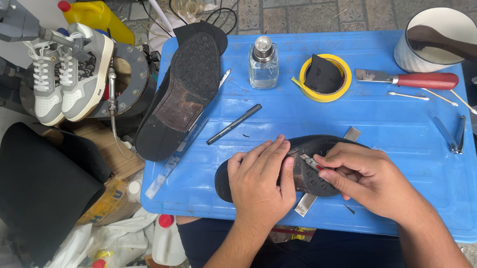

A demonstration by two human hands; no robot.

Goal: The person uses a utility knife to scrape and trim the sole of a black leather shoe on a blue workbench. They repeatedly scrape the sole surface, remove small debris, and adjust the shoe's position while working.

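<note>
A black shoe [310, 146] lies sole-up on the blue plastic table [390, 120], near its front edge. My left hand [260, 182] presses flat on the shoe's heel part and holds it down. My right hand [360, 179] grips a small blade with a red handle [310, 162], its tip against the sole between my two hands. A flat metal strip [306, 204] sticks out from under the shoe on both sides.
A second black shoe [179, 99] lies sole-up at the table's left. A black pen [233, 124], glass bottle [262, 62], yellow tape roll [325, 78], red-handled knife [409, 79], cotton swabs, nail clipper [455, 134], metal ruler [167, 167] and white bucket [435, 39] surround it. Sneakers [69, 72] hang left.
</note>
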